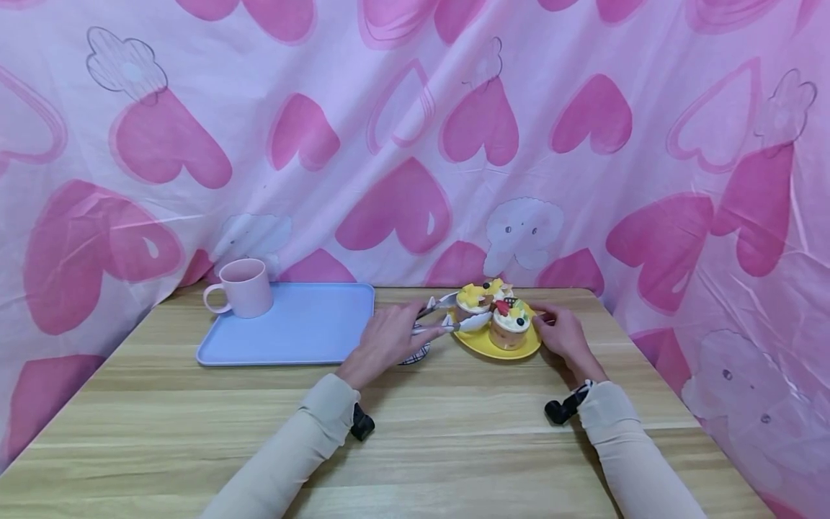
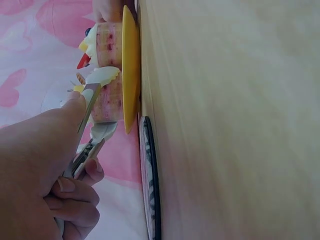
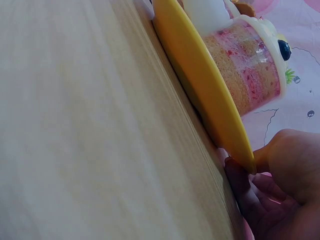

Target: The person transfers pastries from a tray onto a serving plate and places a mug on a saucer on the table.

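In the head view my left hand holds metal tongs with pale tips. The tips reach to either side of a cake cup topped with yellow fruit; whether they press on it I cannot tell. That cup shares a yellow plate with a front cake cup, topped with strawberry and blueberry, and another cake cup partly hidden behind. At the plate's right rim, my right hand pinches the edge between thumb and fingers, clearest in the right wrist view. Layered sponge shows through the clear cup walls.
A light blue tray lies on the left of the wooden table, with a pink mug standing on it. Under my left hand, a checked round coaster is mostly covered. A heart-patterned cloth hangs behind the table.
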Demonstrator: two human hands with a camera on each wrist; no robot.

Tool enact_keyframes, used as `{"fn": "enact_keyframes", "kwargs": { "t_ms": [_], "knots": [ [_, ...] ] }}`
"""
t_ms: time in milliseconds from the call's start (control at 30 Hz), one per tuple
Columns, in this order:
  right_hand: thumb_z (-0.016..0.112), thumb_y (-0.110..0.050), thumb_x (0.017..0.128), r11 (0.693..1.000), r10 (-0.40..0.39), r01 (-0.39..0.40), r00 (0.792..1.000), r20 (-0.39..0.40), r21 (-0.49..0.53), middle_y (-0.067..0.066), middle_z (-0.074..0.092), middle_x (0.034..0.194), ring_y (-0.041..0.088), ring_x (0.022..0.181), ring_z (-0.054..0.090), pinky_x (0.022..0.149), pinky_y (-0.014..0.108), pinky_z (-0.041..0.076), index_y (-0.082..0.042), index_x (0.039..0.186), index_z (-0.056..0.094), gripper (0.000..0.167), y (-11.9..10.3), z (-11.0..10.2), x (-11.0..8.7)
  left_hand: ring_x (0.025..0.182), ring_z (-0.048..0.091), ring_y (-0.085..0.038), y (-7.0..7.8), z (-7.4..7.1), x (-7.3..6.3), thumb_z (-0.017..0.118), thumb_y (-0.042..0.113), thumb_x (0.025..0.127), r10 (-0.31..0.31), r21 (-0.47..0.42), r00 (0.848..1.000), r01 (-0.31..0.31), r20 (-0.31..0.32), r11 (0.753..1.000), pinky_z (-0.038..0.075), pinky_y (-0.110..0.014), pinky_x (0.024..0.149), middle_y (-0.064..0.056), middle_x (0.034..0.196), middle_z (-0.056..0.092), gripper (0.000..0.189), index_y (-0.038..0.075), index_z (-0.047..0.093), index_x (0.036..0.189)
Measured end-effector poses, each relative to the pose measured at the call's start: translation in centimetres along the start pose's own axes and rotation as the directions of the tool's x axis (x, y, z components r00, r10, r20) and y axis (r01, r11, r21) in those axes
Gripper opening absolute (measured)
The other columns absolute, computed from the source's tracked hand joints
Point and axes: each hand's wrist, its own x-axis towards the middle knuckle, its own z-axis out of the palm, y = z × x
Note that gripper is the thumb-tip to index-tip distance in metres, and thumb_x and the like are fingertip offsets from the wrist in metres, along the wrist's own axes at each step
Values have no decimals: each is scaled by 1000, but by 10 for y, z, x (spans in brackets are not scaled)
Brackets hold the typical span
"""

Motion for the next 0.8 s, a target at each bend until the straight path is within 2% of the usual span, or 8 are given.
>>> {"fn": "enact_keyframes", "kwargs": {
  "t_ms": [267,533,800],
  "knots": [
    [53,-19,112,1000,-4,4,1000,-7,2,25,63,138,37,122,59,98,44,51,-11,158,56,46,-2,1,-1,66,57,-17,-1,4,2,70,69,97,-5,3,1000,5,-2,1000,45,-34,59,2,78,62,58,18,67,124],
    [52,-20,113,999,30,-31,999,14,23,23,60,139,36,121,57,95,41,51,-14,160,53,47,-4,0,-2,70,59,-16,-5,1,3,68,71,97,-18,-19,999,19,51,1000,46,-32,60,3,79,61,60,21,67,130],
    [53,-19,114,999,36,-37,999,20,39,23,59,141,36,121,56,94,39,51,-15,160,53,46,-3,0,-2,73,59,-17,-14,-5,2,70,69,97,-5,-23,995,7,103,1000,49,-35,63,3,81,61,62,22,66,137]
  ]
}}
